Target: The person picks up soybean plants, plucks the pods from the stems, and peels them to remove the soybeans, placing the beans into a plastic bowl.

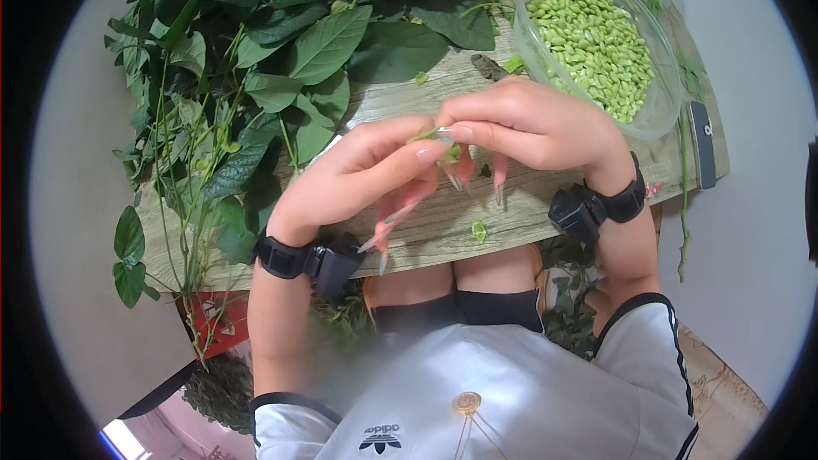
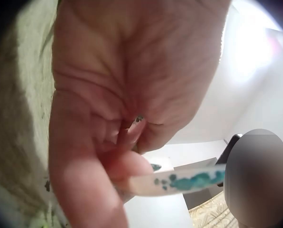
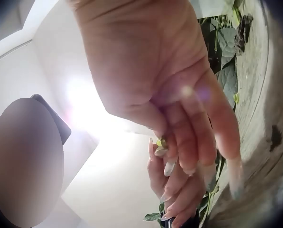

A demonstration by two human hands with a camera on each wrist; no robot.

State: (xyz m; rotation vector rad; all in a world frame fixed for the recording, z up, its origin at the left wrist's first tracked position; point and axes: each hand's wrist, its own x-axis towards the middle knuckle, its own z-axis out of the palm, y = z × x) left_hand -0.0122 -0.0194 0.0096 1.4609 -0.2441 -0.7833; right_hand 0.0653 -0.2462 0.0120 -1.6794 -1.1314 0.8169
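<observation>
Both hands meet over the front of the wooden table. My left hand (image 1: 362, 158) and my right hand (image 1: 532, 123) pinch a small green soybean pod (image 1: 454, 153) between thumbs and fingertips, and the fingers partly cover it. Long painted nails show on both hands. In the right wrist view, a bit of the pod (image 3: 163, 142) peeks out by the right thumb. The left wrist view shows the left palm and fingers, with the pod hidden there. Shelled green soybeans (image 1: 592, 47) fill much of a clear plastic tub (image 1: 669, 77) beyond the right hand.
Leafy soybean stalks (image 1: 332, 43) cover the table's far left side, some hanging over its edge. A phone (image 1: 702, 146) lies at the right edge. One pod scrap (image 1: 480, 231) sits near the front edge, and a dark lump (image 1: 487, 66) lies left of the tub.
</observation>
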